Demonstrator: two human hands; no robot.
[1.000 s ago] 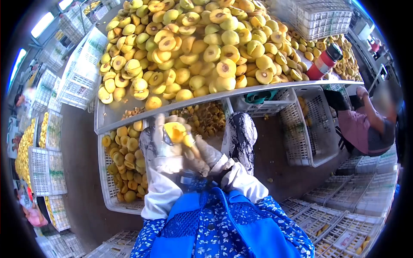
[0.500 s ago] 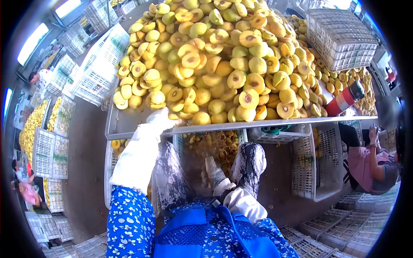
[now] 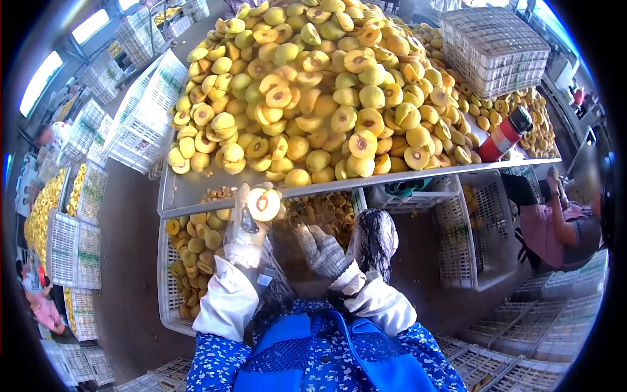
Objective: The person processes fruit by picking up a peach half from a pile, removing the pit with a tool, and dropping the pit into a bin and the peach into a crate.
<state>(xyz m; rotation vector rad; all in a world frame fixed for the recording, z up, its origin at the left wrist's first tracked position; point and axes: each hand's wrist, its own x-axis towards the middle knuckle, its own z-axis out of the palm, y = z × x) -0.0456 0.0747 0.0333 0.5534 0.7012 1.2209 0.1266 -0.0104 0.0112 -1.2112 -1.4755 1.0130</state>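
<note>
My left hand (image 3: 243, 236), in a pale glove, is closed around a halved yellow peach (image 3: 264, 204), its cut face with a brownish centre turned up. It is just in front of the metal table's edge. My right hand (image 3: 324, 253), in a grey knitted glove, is a little lower and to the right, apart from the peach. Its fingers are curled, and something thin may show near the fingertips; I cannot make out what. Beyond both hands, a big heap of halved peaches (image 3: 297, 147) covers the metal table (image 3: 196, 195).
Under the table at left, a white crate (image 3: 171, 297) holds peach halves. Brownish scraps (image 3: 330, 212) lie below the table edge between my knees. A red flask (image 3: 505, 135) and an upturned crate (image 3: 494, 49) are on the table's right. At far right sits another person (image 3: 555, 228).
My left hand has drawn back from the heap's front edge and now holds a peach half above my lap. My right hand has risen slightly towards it. The view has shifted a little.
</note>
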